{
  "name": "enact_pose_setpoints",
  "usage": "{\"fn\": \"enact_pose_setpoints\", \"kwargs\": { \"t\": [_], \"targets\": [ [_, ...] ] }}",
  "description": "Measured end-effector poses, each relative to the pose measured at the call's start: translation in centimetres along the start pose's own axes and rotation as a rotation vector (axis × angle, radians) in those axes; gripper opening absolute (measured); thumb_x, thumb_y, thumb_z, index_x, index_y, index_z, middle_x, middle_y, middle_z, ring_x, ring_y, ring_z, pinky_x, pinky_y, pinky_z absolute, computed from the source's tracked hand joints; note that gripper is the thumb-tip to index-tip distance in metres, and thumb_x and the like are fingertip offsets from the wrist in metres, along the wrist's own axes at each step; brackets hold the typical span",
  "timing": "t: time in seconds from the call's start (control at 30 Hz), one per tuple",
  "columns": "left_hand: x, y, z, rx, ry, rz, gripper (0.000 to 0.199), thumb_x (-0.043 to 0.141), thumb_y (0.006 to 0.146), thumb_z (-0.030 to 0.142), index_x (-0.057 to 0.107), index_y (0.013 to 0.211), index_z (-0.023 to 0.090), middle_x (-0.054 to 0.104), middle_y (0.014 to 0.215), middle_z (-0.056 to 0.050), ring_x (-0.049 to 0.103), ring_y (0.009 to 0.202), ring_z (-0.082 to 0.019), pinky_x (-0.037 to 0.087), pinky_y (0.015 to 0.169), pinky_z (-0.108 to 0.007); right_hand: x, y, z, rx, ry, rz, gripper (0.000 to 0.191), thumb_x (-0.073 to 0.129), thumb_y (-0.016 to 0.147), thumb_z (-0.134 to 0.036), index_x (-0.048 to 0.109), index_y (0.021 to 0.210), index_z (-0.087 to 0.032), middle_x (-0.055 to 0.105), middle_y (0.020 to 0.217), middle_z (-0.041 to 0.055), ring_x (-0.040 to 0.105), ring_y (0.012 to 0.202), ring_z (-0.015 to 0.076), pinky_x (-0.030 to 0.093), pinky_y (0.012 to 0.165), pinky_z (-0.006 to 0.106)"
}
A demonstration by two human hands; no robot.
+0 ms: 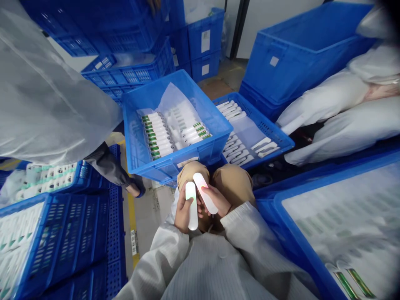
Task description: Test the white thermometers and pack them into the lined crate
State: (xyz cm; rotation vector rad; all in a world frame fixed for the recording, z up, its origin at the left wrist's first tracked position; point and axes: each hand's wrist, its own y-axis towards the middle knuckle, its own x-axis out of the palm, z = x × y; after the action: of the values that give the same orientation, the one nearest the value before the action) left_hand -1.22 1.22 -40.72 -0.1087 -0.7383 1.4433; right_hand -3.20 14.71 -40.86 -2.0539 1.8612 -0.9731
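Note:
My left hand (182,212) is wrapped round a white rounded bar-shaped device (191,216), its thumb beside a green glow on the face. In my right hand (218,202) is a second white device (211,203) of the same shape, tilted, with a red-orange glow under the thumb. Both are held side by side above my knees, their upper ends close together. What exactly the devices are, I cannot make out. Just beyond my knees stands a blue crate (146,164) with rows of similar white pieces (161,137) bearing green, shiny parts.
A low blue tray (286,143) of white pieces lies right of the crate. Another blue bin (278,208) with film-covered parts is at my right. Blue crates (78,233) stack at left. One person in white (46,91) stands left; another person's white-clad legs (337,104) are at right.

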Motion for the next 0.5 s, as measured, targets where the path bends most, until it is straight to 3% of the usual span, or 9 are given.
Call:
{"fn": "enact_pose_setpoints", "kwargs": {
  "t": [0.5],
  "targets": [
    [-0.2,0.1,-0.4,0.022,0.013,0.021,0.085,0.061,0.077,0.033,0.017,0.15,0.025,0.058,0.062,0.002,0.056,0.048,-0.017,0.043,0.039,-0.025,0.4,0.9,-1.4,0.036,-0.074,-0.075,0.028,0.049,0.089,-0.041,0.051,0.075,-0.017,0.053,0.046,-0.0024,0.047,0.028,0.0114,0.033,0.023,0.019]
  ]
}}
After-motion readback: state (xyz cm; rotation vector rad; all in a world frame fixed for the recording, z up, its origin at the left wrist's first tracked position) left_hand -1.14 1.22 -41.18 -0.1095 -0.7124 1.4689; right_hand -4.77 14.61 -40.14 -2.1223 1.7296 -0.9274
